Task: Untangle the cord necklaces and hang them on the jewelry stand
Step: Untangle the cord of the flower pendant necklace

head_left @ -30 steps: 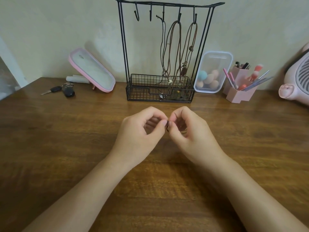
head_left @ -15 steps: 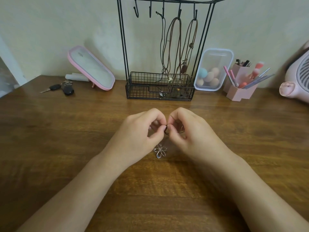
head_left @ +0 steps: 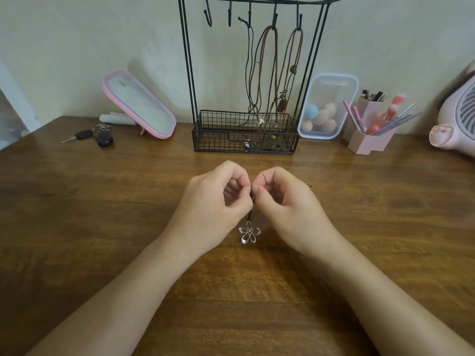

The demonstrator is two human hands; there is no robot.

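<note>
Pendant (head_left: 249,233) has dropped lower and now dangles between the wrists. Left hand (head_left: 213,204) and right hand (head_left: 290,209) each pinch the cord (head_left: 248,217), fingertips touching, over mid-tabletop (head_left: 102,227). Best to tease the knot with small pulls, no yanking. Stand (head_left: 187,60) is far, left hooks (head_left: 208,18) free.

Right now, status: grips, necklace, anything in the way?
Left grip, right grip both pinch cord, fingertips meeting. Pendant below them. Stand: three hooks taken, two left hooks free. Path to stand unobstructed.
</note>
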